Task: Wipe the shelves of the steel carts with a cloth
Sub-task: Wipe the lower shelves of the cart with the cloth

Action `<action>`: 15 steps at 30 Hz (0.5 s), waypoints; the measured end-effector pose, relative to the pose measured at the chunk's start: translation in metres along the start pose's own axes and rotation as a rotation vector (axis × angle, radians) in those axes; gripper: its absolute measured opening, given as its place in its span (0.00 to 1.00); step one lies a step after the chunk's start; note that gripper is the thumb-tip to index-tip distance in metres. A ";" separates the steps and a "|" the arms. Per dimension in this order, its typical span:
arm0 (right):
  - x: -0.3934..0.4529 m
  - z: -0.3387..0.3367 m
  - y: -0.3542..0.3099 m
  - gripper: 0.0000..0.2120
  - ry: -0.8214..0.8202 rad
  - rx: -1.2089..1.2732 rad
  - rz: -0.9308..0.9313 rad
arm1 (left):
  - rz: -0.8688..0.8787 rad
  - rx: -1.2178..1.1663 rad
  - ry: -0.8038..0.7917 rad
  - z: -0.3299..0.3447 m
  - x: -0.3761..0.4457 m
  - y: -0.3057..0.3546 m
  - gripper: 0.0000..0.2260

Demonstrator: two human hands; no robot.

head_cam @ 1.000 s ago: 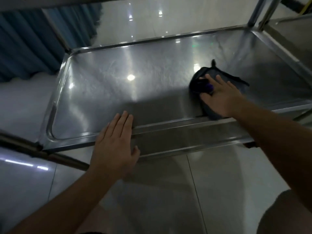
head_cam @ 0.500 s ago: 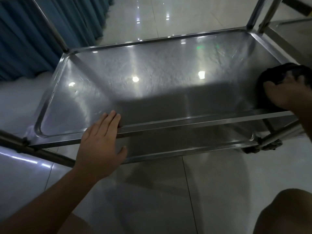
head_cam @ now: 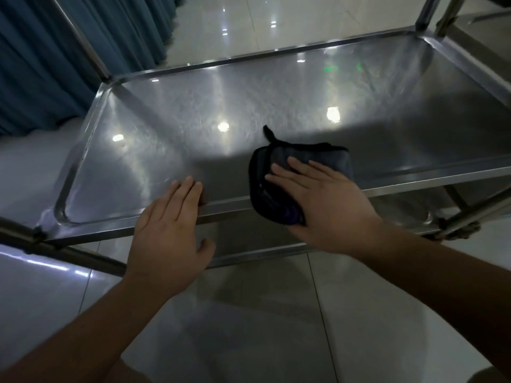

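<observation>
A steel cart shelf (head_cam: 276, 87) fills the middle of the view, shiny and rimmed. A dark folded cloth (head_cam: 265, 175) lies across the shelf's near rim, slightly right of centre. My right hand (head_cam: 323, 200) presses flat on the cloth with straight fingers. My left hand (head_cam: 171, 228) rests flat on the near rim to the left of the cloth, fingers straight and reaching onto the shelf.
A lower shelf (head_cam: 392, 208) shows beneath the near rim. Upright posts rise at the far left (head_cam: 83, 42) and far right (head_cam: 425, 12) corners. A second steel cart (head_cam: 486, 45) stands at the right. Blue curtains (head_cam: 41, 59) hang at left over a glossy tiled floor (head_cam: 249, 313).
My right hand has swept the cloth from the shelf's right end back left to the middle of the near rim. My left hand has stayed on the near rim.
</observation>
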State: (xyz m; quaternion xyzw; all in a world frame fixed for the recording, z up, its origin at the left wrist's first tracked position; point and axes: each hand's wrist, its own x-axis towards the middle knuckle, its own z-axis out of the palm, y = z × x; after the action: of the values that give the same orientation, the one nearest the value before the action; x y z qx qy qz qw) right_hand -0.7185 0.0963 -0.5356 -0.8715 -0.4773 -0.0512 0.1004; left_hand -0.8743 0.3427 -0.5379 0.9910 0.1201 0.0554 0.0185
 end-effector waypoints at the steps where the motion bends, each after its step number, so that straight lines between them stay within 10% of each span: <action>1: 0.000 0.002 -0.004 0.35 0.042 0.021 -0.030 | 0.005 0.002 -0.009 0.000 0.000 -0.001 0.41; 15: -0.018 0.044 -0.030 0.16 0.198 0.097 -0.683 | 0.061 -0.006 0.139 0.008 0.004 -0.003 0.37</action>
State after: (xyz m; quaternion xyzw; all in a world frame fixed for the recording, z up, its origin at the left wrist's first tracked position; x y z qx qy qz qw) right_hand -0.7535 0.1067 -0.5784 -0.6465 -0.7310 -0.1434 0.1647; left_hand -0.8702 0.3463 -0.5452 0.9880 0.0905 0.1250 0.0114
